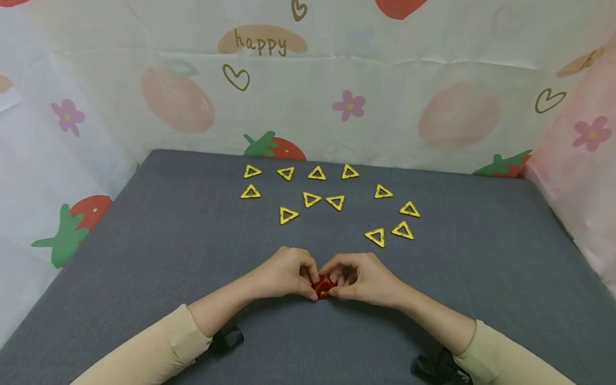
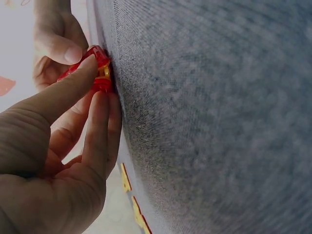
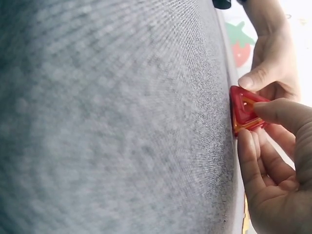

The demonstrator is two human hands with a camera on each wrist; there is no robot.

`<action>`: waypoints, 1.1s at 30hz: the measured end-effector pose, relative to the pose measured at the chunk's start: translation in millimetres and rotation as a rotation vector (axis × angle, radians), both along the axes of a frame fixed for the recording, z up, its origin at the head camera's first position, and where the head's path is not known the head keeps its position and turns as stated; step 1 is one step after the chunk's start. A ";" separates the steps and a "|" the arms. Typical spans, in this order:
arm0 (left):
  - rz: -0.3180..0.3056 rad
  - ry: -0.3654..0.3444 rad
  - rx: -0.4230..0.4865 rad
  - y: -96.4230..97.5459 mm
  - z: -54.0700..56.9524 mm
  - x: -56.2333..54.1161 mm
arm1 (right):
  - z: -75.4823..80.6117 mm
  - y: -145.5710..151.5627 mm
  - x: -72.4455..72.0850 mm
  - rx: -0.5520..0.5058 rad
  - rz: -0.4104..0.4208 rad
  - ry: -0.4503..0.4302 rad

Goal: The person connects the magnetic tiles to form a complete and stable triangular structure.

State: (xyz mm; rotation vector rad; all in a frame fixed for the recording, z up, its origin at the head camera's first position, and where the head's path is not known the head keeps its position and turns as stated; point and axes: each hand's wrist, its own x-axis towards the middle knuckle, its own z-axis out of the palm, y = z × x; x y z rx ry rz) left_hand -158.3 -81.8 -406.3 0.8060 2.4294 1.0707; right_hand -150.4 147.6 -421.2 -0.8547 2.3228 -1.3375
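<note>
Low in the middle of the head view, a small piece built of red triangular frames point(image 1: 323, 287) stands on the grey table. Yellow shows on its inner sides in the right wrist view, where one red triangle point(image 3: 239, 105) faces the camera. My left hand point(image 1: 287, 274) pinches the piece from the left between thumb and fingers. From the right, my right hand point(image 1: 368, 278) pinches it too, with the thumb against the near face. The fingers cover much of the piece, so how its sides join is partly hidden.
Several yellow triangular frames point(image 1: 288, 215) lie scattered flat on the grey table point(image 1: 192, 235) beyond the hands. One pair point(image 1: 403, 230) lies nearest the right hand's far side. A printed cloth point(image 1: 289, 107) hangs behind the table. Black wrist devices point(image 1: 226, 339) sit under both forearms.
</note>
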 end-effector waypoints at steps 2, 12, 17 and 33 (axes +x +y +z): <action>0.001 0.016 -0.005 1.0 0.0 0.5 | -0.2 0.3 0.0 -0.001 -0.001 0.000; -0.010 0.105 -0.039 4.3 -0.3 1.6 | 0.1 -1.5 1.0 0.001 -0.007 0.048; -0.005 0.105 -0.056 6.0 -0.2 1.9 | 0.4 -1.8 1.4 0.000 -0.012 0.059; 0.048 0.001 0.032 -5.5 10.3 -3.9 | 7.4 1.8 -3.1 -0.041 -0.062 0.038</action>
